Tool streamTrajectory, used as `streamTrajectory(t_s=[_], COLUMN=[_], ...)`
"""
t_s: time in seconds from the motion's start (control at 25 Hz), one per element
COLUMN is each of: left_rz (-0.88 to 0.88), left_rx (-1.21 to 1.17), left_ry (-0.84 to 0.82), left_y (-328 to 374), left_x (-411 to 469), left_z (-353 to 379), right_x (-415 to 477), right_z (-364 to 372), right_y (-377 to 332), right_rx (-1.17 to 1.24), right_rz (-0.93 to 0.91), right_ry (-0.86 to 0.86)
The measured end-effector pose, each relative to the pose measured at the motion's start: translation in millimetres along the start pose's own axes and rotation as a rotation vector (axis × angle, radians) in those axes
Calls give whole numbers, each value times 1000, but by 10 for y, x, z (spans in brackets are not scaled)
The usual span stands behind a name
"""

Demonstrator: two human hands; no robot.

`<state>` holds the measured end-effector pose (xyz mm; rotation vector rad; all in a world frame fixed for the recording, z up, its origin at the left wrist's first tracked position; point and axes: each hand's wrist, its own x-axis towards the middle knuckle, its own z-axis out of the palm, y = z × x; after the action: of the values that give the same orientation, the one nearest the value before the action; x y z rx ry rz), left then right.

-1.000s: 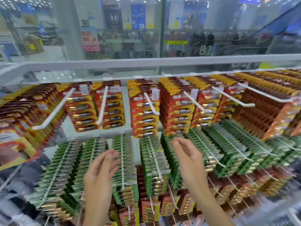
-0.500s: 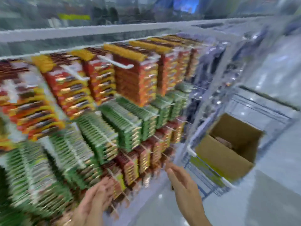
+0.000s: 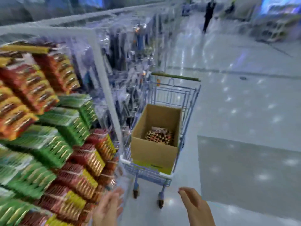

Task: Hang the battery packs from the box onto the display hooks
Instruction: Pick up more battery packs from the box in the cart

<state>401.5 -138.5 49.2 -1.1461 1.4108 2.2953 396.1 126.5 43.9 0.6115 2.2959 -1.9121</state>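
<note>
Risk: wheeled cart (image 3: 147, 172) could roll off if a reach leans on box (image 3: 153, 152) wall, since box sits in the cart, ahead of both hands and well apart. Neither left hand (image 3: 108, 209) nor right hand (image 3: 193, 204) holds anything, fingers loose. Battery packs (image 3: 158, 136) lie low in box bottom, small pile. Hung packs (image 3: 53, 136) crowd just beside left hand, a brush could dislodge some; hooks too blurred to make out

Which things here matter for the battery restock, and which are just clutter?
Job: cardboard box, battery packs inside it, battery display, left hand, right hand, both empty.
Not the job: shopping cart under the box, clear-wrapped goods next bay, distant person.
</note>
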Motion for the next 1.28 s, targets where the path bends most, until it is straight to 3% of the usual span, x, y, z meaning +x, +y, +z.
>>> streamTrajectory(t_s=[0.16, 0.48, 0.8, 1.08, 1.28], left_rz=[312, 323, 244, 136, -202], left_rx=[140, 280, 345, 429, 348], left_ry=[61, 1, 20, 47, 165], left_y=[6, 562, 1209, 1286, 987], left_x=[199, 1101, 2165, 2882, 3693], left_z=[655, 1445, 1851, 2216, 2592], right_x=[335, 1445, 2632, 3227, 3643], right_z=[-143, 120, 692, 770, 631], right_y=[39, -267, -840, -829, -834], right_rx=[44, 29, -76, -57, -78], right_rz=[88, 157, 140, 283, 360], right_ry=[109, 148, 81, 74, 52])
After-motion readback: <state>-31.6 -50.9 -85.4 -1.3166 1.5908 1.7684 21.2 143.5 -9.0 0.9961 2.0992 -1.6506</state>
